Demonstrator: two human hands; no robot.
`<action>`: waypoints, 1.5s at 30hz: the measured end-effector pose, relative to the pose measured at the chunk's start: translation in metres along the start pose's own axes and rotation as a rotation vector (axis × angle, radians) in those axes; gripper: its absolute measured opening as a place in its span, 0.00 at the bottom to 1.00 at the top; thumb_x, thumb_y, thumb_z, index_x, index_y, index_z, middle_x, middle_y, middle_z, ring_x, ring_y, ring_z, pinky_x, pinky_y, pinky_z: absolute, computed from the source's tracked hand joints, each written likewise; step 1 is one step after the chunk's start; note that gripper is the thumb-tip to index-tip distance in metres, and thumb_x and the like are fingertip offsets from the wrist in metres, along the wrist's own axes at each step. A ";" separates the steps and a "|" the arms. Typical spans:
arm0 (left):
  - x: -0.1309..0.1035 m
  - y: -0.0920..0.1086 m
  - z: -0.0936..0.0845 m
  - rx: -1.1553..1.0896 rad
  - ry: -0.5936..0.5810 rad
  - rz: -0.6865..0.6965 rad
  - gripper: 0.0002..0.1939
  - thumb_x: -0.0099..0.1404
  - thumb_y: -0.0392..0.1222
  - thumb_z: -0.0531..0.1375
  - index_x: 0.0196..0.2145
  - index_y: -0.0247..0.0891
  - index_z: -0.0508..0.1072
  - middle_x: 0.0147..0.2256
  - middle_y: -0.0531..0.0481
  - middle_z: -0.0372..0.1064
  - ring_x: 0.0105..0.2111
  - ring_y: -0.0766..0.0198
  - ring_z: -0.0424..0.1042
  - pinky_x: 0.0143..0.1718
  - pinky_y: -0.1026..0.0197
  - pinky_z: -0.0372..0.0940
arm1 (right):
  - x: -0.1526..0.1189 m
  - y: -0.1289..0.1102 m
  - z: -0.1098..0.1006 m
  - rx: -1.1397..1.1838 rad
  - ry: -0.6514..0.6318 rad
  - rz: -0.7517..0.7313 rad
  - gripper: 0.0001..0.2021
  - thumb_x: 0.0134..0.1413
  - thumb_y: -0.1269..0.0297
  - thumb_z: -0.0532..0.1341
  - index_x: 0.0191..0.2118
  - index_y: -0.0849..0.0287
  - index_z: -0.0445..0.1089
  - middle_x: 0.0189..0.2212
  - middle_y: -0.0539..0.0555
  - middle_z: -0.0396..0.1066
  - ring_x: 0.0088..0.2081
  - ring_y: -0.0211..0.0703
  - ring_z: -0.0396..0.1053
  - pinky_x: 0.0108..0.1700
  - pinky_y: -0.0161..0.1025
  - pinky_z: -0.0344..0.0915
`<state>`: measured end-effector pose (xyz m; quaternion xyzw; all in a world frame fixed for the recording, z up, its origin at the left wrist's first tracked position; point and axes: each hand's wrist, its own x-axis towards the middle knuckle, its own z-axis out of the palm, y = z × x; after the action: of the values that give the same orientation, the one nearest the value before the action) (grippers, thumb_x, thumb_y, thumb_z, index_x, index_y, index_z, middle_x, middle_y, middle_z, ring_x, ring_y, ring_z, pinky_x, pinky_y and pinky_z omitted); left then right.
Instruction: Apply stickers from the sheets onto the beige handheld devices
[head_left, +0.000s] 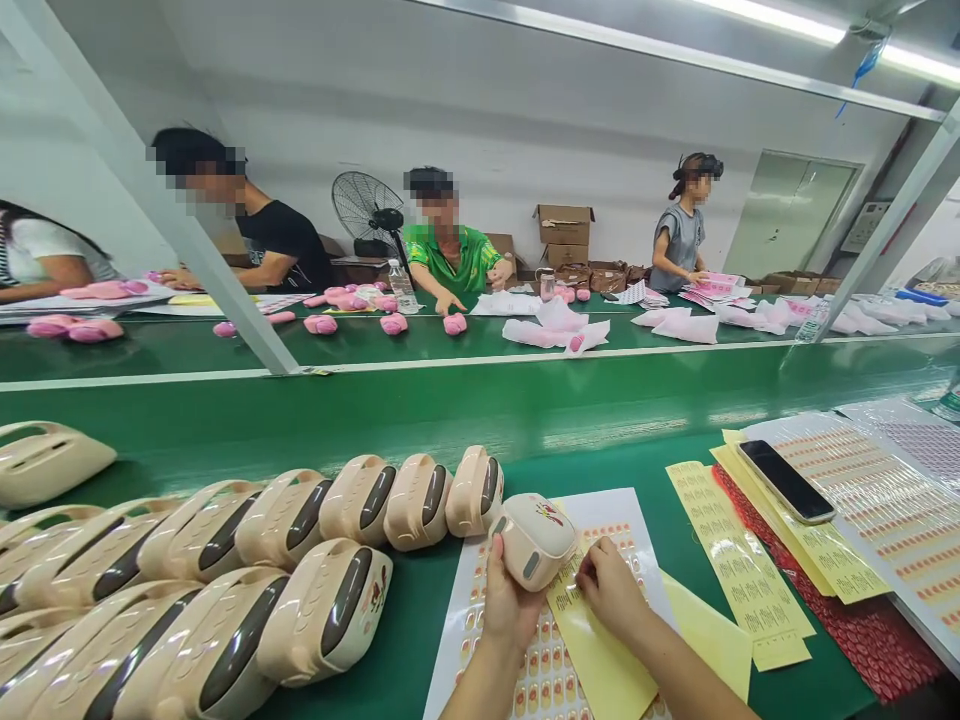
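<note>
My left hand [510, 610] holds a cream rounded plastic unit [536, 540] with a colourful picture on its top and a small grey panel on its side. Just right of the unit is my right hand [611, 585], its thumb and fingertips pinched together over a yellow label sheet [600, 650]; anything between them is too small to make out. Under both hands lies a white sheet of small oval stickers [547, 670]. Rows of similar cream units with dark panels [326, 610] stand to the left.
A phone [786, 482] rests on yellow sheets at the right, beside more sticker sheets [870, 500] and red wrap [847, 640]. Beyond the green divider [450, 400], several people sit or stand at a conveyor with pink items [454, 324]. A slanted metal post [202, 240] rises at left.
</note>
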<state>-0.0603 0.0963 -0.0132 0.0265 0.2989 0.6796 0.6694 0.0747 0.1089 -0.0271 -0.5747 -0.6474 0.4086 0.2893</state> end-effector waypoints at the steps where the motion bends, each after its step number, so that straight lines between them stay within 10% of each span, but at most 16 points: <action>1: 0.000 0.000 0.000 0.016 0.017 -0.001 0.23 0.60 0.54 0.54 0.51 0.44 0.66 0.37 0.50 0.76 0.41 0.56 0.72 0.42 0.54 0.65 | -0.001 0.001 -0.005 0.021 -0.039 -0.004 0.08 0.37 0.79 0.57 0.20 0.58 0.62 0.30 0.52 0.62 0.32 0.42 0.64 0.36 0.38 0.61; 7: -0.002 -0.001 0.003 0.065 0.075 -0.003 0.23 0.59 0.53 0.56 0.50 0.44 0.66 0.35 0.51 0.77 0.38 0.58 0.73 0.43 0.55 0.66 | 0.005 0.006 -0.028 0.080 -0.142 0.040 0.04 0.43 0.70 0.58 0.21 0.59 0.65 0.22 0.48 0.64 0.25 0.38 0.64 0.27 0.35 0.61; 17: -0.002 -0.004 0.003 0.096 0.042 0.032 0.25 0.55 0.56 0.58 0.47 0.41 0.68 0.38 0.47 0.75 0.45 0.52 0.70 0.45 0.52 0.66 | 0.004 -0.003 0.005 -0.054 0.025 -0.023 0.09 0.37 0.80 0.57 0.19 0.58 0.62 0.30 0.53 0.59 0.34 0.46 0.62 0.39 0.42 0.59; 29: -0.005 -0.006 0.003 0.284 0.012 0.140 0.35 0.45 0.60 0.64 0.49 0.44 0.64 0.46 0.44 0.69 0.48 0.48 0.66 0.44 0.52 0.65 | -0.014 -0.036 -0.054 0.374 -0.455 -0.080 0.10 0.37 0.60 0.66 0.20 0.59 0.67 0.27 0.50 0.65 0.30 0.38 0.64 0.31 0.35 0.61; 36: -0.018 0.000 0.003 0.502 0.007 0.252 0.32 0.45 0.55 0.66 0.48 0.44 0.66 0.55 0.45 0.60 0.57 0.49 0.54 0.52 0.56 0.56 | -0.006 -0.083 -0.059 0.359 -0.225 -0.113 0.10 0.38 0.59 0.65 0.20 0.58 0.67 0.28 0.49 0.61 0.30 0.38 0.61 0.32 0.35 0.60; 45: -0.022 0.000 0.007 0.578 -0.029 0.259 0.33 0.47 0.57 0.63 0.50 0.43 0.64 0.54 0.43 0.61 0.55 0.47 0.56 0.51 0.54 0.57 | 0.004 -0.086 -0.051 0.160 -0.184 -0.045 0.05 0.38 0.66 0.62 0.19 0.59 0.66 0.28 0.49 0.60 0.31 0.39 0.61 0.33 0.37 0.60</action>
<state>-0.0556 0.0787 0.0002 0.2630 0.4641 0.6458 0.5462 0.0734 0.1222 0.0715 -0.4951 -0.6491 0.5036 0.2826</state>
